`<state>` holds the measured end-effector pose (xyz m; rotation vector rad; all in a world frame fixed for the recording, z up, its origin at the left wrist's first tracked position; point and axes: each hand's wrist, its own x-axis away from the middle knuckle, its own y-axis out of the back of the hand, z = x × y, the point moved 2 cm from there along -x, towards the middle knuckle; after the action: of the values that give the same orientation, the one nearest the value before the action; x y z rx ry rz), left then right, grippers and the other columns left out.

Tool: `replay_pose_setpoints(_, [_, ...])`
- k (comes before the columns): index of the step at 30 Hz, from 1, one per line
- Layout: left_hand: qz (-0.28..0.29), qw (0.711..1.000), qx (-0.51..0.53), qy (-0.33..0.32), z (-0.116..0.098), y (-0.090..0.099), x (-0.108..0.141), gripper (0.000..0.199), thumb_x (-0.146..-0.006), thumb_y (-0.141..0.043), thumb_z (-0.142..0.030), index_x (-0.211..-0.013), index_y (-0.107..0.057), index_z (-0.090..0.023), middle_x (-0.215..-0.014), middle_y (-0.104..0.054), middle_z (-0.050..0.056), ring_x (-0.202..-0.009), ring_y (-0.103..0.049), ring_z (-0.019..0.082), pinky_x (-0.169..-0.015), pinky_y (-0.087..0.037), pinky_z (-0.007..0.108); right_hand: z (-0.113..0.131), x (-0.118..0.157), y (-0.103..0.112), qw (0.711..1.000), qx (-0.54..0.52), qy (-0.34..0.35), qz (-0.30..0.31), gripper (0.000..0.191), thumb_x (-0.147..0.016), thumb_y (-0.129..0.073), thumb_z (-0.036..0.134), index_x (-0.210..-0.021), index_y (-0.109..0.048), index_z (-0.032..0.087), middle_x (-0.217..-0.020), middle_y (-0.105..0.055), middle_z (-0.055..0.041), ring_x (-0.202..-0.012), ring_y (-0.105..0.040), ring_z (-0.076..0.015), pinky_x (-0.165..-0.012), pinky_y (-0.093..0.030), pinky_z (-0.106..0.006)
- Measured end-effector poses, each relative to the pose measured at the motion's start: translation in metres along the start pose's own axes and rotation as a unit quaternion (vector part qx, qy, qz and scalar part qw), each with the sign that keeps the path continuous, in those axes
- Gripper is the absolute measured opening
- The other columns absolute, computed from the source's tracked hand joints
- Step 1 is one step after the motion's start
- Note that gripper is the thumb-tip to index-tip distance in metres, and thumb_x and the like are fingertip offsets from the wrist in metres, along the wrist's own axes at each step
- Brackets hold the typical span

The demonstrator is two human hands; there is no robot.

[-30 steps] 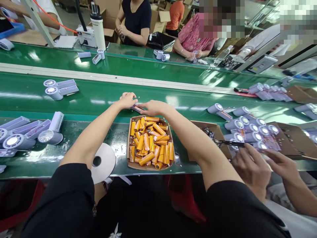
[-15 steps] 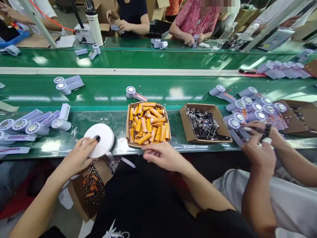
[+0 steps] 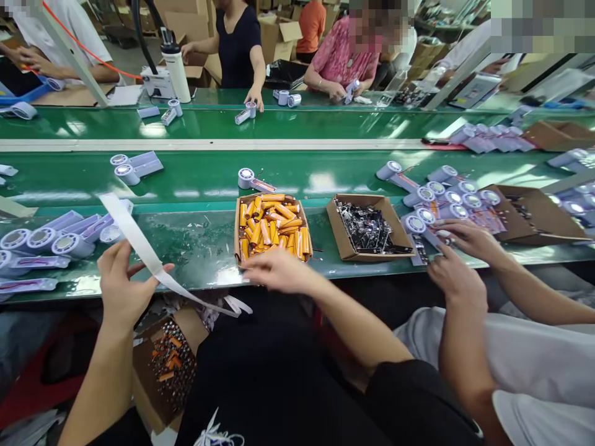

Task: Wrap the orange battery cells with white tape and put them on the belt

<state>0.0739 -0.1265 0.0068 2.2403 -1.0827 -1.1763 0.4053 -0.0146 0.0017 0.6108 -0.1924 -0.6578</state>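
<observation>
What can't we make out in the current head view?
All in the head view:
Whether the bare right hand holds anything: motion blur.
Most of the front wall of the brown cardboard box of orange cylinders: behind that hand.
Centre hole of the round white roll in the bare left hand: turned edge-on.
Left end of the front-left lilac plastic piece: picture edge.

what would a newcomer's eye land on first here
Probably the bright orange cylinders heaped in a cardboard box at the middle of the near bench, with the blurred right hand at its near edge. Next, the white roll, tilted and seen nearly edge-on in the left hand. Pale purple fan-like pieces also stand out, clustered at both sides of the bench.
</observation>
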Motion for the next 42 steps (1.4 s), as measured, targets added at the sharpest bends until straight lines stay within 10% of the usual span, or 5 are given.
replay_pose_setpoints(3, [0.027,0.999,-0.010,-0.022,0.002,-0.011,0.006,0.070,-0.087,-0.084,-0.053,-0.151,-0.062,-0.034,-0.144,-0.057,0.014,-0.143,-0.052,0.041,-0.087,-0.074,0.053,-0.022,-0.015,0.066,0.972,0.159,-0.064,-0.162,0.031,-0.105,-0.066,0.039,-0.123,-0.084,0.022,-0.118,-0.082,-0.0124,-0.103,-0.076,-0.0273,-0.097,-0.057,-0.042])
replay_pose_setpoints(6, [0.068,0.995,-0.039,-0.058,-0.001,-0.031,0.009,0.064,-0.093,-0.077,-0.043,-0.153,-0.058,-0.031,-0.146,-0.059,0.016,-0.144,-0.049,0.041,-0.101,-0.066,0.057,-0.046,-0.038,0.091,0.948,0.260,-0.106,-0.147,0.024,-0.100,-0.071,0.030,-0.112,-0.086,0.017,-0.125,-0.075,-0.0187,-0.125,-0.068,-0.0353,-0.111,-0.053,-0.051])
replay_pose_setpoints(17, [0.154,0.966,-0.110,-0.177,-0.036,-0.072,0.016,0.066,-0.084,-0.072,-0.024,-0.149,-0.063,-0.031,-0.139,-0.068,0.014,-0.139,-0.048,0.043,-0.123,-0.041,0.064,-0.080,-0.035,0.090,0.911,-0.284,-0.044,-0.296,0.068,-0.075,-0.089,0.070,-0.120,-0.072,0.022,-0.097,-0.082,-0.0046,-0.089,-0.075,-0.0197,-0.082,-0.062,-0.034])
replay_pose_setpoints(32, [0.199,0.959,-0.193,-0.059,0.027,-0.076,-0.001,0.068,-0.091,-0.066,-0.049,-0.152,-0.062,-0.020,-0.149,-0.062,0.020,-0.144,-0.045,0.047,-0.123,-0.040,0.060,-0.059,-0.050,0.067,0.972,-0.077,-0.096,-0.202,0.028,-0.094,-0.080,0.045,-0.107,-0.076,0.021,-0.095,-0.076,-0.0033,-0.089,-0.070,-0.0211,-0.089,-0.057,-0.038])
replay_pose_setpoints(42, [0.201,0.957,-0.205,-0.036,0.031,-0.073,-0.005,0.073,-0.091,-0.068,-0.052,-0.154,-0.062,-0.016,-0.150,-0.062,0.022,-0.145,-0.042,0.050,-0.123,-0.037,0.065,-0.075,-0.038,0.085,0.846,-0.486,-0.072,-0.208,0.041,-0.104,-0.071,0.054,-0.133,-0.062,0.028,-0.090,-0.067,0.0015,-0.072,-0.059,-0.0130,-0.062,-0.051,-0.024])
